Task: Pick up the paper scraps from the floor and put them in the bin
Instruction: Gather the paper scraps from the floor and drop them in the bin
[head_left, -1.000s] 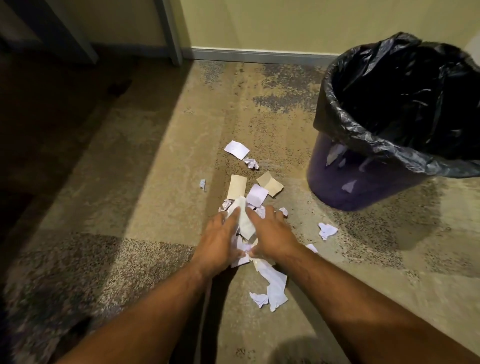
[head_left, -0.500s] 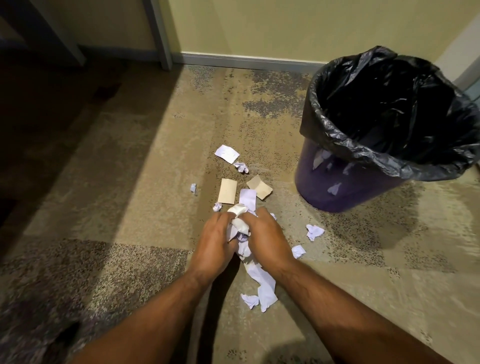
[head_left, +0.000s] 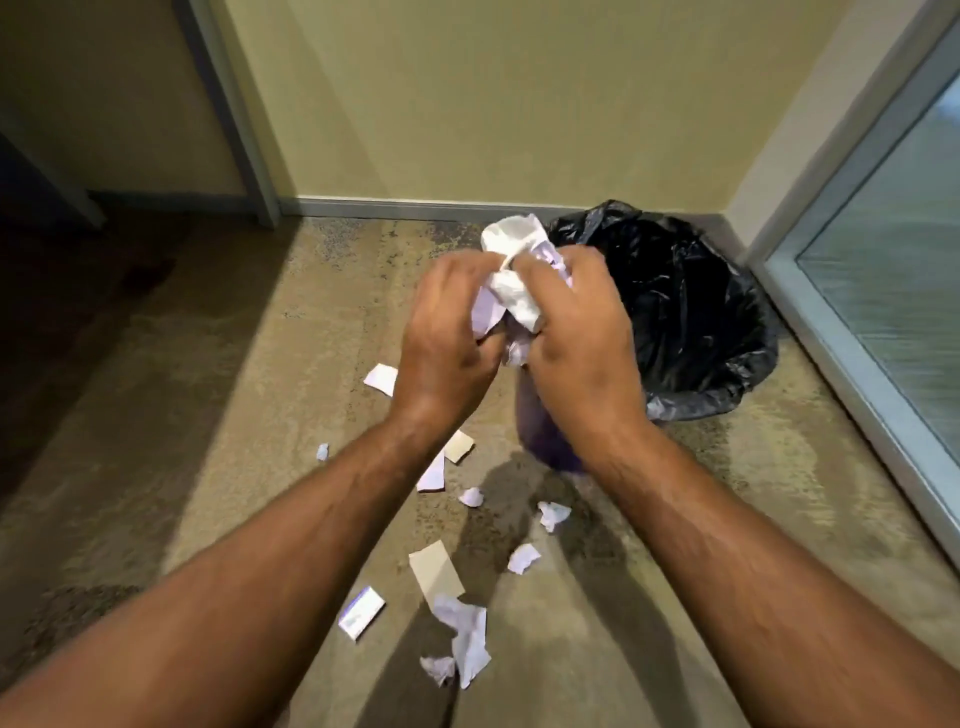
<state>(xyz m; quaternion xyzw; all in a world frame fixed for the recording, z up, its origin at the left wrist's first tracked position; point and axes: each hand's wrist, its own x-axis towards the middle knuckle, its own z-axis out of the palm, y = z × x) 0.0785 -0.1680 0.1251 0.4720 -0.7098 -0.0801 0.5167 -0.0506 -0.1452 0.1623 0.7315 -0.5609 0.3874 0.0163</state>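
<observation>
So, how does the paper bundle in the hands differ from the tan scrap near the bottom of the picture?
The paper bundle is crumpled, while the tan scrap lies flat. The bundle is held up between the left hand and right hand, by the bin; the tan scrap is on the carpet. The bundle is white and pale purple; the scrap is beige. Both are paper.

Single head view; looks forward-down from above; hands (head_left: 514, 332) close to lens; floor (head_left: 218, 467) and wall corner beyond.
</observation>
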